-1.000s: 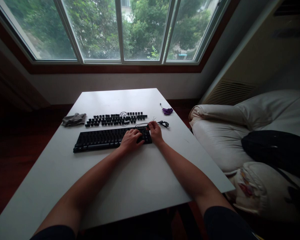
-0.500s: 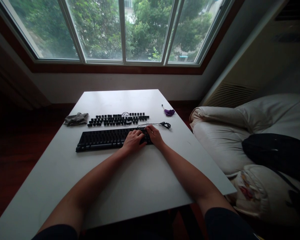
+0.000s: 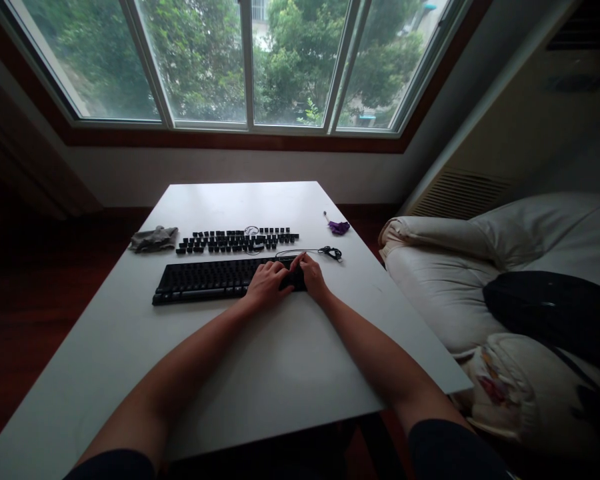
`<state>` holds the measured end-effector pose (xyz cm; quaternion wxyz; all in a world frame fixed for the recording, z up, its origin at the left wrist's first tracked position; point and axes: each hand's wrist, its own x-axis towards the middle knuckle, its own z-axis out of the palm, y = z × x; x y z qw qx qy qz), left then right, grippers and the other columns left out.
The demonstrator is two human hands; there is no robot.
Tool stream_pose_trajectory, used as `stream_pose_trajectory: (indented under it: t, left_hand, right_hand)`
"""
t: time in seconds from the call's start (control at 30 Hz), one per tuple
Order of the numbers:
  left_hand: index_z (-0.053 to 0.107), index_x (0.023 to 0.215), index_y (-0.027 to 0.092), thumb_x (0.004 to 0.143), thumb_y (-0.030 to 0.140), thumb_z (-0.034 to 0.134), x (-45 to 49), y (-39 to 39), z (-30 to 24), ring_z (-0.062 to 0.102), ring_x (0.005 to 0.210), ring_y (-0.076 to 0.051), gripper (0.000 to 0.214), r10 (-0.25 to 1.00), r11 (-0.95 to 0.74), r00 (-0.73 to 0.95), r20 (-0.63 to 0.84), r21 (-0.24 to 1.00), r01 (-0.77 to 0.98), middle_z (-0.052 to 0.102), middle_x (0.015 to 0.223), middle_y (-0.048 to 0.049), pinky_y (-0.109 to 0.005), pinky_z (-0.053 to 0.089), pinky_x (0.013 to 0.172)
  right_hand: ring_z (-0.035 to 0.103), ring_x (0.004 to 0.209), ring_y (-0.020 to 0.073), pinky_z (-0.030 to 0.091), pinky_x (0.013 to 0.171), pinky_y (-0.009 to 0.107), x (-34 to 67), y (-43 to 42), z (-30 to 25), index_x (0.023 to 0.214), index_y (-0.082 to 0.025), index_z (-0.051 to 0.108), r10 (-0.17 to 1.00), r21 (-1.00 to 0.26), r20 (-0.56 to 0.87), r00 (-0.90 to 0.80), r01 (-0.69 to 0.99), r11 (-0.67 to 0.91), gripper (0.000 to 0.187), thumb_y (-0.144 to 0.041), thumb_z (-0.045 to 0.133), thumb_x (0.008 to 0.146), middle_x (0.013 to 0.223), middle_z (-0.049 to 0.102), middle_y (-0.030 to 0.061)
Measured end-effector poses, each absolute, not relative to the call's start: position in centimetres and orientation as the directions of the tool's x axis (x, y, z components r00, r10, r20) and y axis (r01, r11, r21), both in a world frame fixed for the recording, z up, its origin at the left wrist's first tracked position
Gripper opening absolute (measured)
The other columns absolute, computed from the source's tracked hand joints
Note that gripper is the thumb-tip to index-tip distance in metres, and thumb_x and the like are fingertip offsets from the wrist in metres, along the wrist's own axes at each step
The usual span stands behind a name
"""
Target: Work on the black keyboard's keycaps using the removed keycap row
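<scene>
A black keyboard (image 3: 207, 279) lies across the white table in front of me. My left hand (image 3: 267, 280) rests on its right part, fingers bent forward over the keys and thumb apart. Close beside it, over the right end, my right hand (image 3: 311, 275) is closed with thumb and forefinger pinched together. Whatever sits in that pinch is too small and hidden to name. Behind the keyboard, black keycaps (image 3: 235, 240) stand in several rows, with a thin pale wire loop (image 3: 251, 231) among them. The keyboard's cable (image 3: 331, 253) is coiled behind my right hand.
A grey cloth (image 3: 154, 239) lies at the table's left edge. On the right are a purple cloth-like item (image 3: 339, 228) and a thin stick beside it. A pale sofa (image 3: 430, 267) with a dark bag (image 3: 550, 307) stands right of the table (image 3: 260, 387); windows are ahead.
My right hand has turned slightly and its fingertips have drawn inward, closer to my left hand. The left hand stays in place on the keyboard.
</scene>
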<state>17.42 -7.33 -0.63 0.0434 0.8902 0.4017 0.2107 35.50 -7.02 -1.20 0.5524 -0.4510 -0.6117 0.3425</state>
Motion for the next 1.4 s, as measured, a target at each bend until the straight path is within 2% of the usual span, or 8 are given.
stream_pose_trajectory:
  t: [0.17,0.3,0.47,0.67,0.83,1.1,1.3,1.4]
  left_hand:
    - [0.065,0.112,0.026,0.087,0.046,0.067,17.4,-7.3,-0.6,0.053,0.111,-0.027,0.032,0.735,-0.672,0.588,0.337,0.247,0.698,0.061,0.120,-0.0072,-0.044,0.042,0.096]
    - [0.065,0.113,0.027,0.087,0.046,0.066,17.4,-7.3,-0.6,0.052,0.112,-0.027,0.032,0.745,-0.662,0.578,0.333,0.256,0.705,0.061,0.121,-0.0072,-0.044,0.041,0.097]
    - [0.065,0.112,0.027,0.087,0.047,0.066,17.5,-7.3,-0.7,0.052,0.112,-0.027,0.032,0.749,-0.657,0.572,0.336,0.262,0.707,0.061,0.121,-0.0072,-0.044,0.041,0.097]
    - [0.065,0.112,0.027,0.088,0.047,0.066,17.4,-7.3,-0.8,0.052,0.112,-0.027,0.032,0.743,-0.664,0.576,0.340,0.264,0.700,0.061,0.120,-0.0071,-0.044,0.042,0.097]
    - [0.065,0.114,0.027,0.087,0.046,0.067,17.4,-7.3,-0.8,0.052,0.113,-0.027,0.032,0.750,-0.656,0.573,0.332,0.262,0.707,0.061,0.121,-0.0072,-0.044,0.041,0.098]
    - [0.065,0.112,0.026,0.087,0.046,0.066,17.5,-7.2,-0.9,0.052,0.111,-0.028,0.032,0.738,-0.668,0.578,0.349,0.252,0.700,0.061,0.120,-0.0074,-0.044,0.042,0.094]
    - [0.065,0.113,0.026,0.088,0.047,0.066,17.4,-7.3,-0.7,0.052,0.111,-0.028,0.032,0.736,-0.670,0.585,0.339,0.250,0.699,0.061,0.120,-0.0076,-0.044,0.042,0.094]
    - [0.065,0.112,0.027,0.088,0.047,0.066,17.4,-7.3,-0.7,0.052,0.111,-0.028,0.032,0.741,-0.666,0.582,0.334,0.252,0.702,0.060,0.119,-0.0076,-0.044,0.042,0.094]
  right_hand:
    - [0.058,0.072,0.0196,0.049,0.079,0.034,35.4,-6.3,-1.7,0.076,-0.024,0.058,0.934,-0.940,0.341,0.108,0.038,0.339,0.019,-0.031,0.042,0.084,0.073,0.065,0.0022]
    - [0.059,0.067,0.0193,0.051,0.075,0.035,35.5,-5.4,-2.2,0.078,-0.024,0.053,0.945,-0.949,0.263,0.194,-0.126,0.290,0.017,-0.035,0.041,0.084,0.068,0.062,0.0019]
    - [0.061,0.065,0.0193,0.053,0.073,0.036,35.7,-4.7,-2.8,0.079,-0.024,0.050,0.964,-0.943,0.158,0.216,-0.257,0.212,0.020,-0.043,0.043,0.084,0.067,0.059,0.0009]
    - [0.061,0.064,0.0193,0.054,0.073,0.037,36.3,-4.1,-3.3,0.078,-0.024,0.047,0.968,-0.916,0.096,0.233,-0.360,0.177,0.018,-0.042,0.047,0.081,0.068,0.057,0.0011]
    - [0.060,0.064,0.0195,0.054,0.071,0.037,36.1,-4.3,-3.0,0.079,-0.025,0.046,0.956,-0.922,0.114,0.271,-0.329,0.204,0.018,-0.043,0.047,0.081,0.067,0.057,0.0009]
    - [0.058,0.070,0.0190,0.050,0.077,0.035,34.9,-6.1,-1.9,0.079,-0.024,0.053,0.927,-0.946,0.296,0.229,-0.060,0.317,0.017,-0.036,0.044,0.085,0.070,0.063,0.0018]
    - [0.057,0.071,0.0191,0.049,0.077,0.034,34.7,-6.8,-1.2,0.079,-0.024,0.056,0.924,-0.943,0.328,0.195,0.011,0.333,0.028,-0.046,0.043,0.091,0.071,0.064,0.0021]
    - [0.055,0.068,0.0176,0.048,0.074,0.032,34.7,-6.8,-1.3,0.080,-0.024,0.057,0.923,-0.944,0.330,0.198,0.052,0.327,0.030,-0.051,0.052,0.091,0.070,0.062,0.0007]
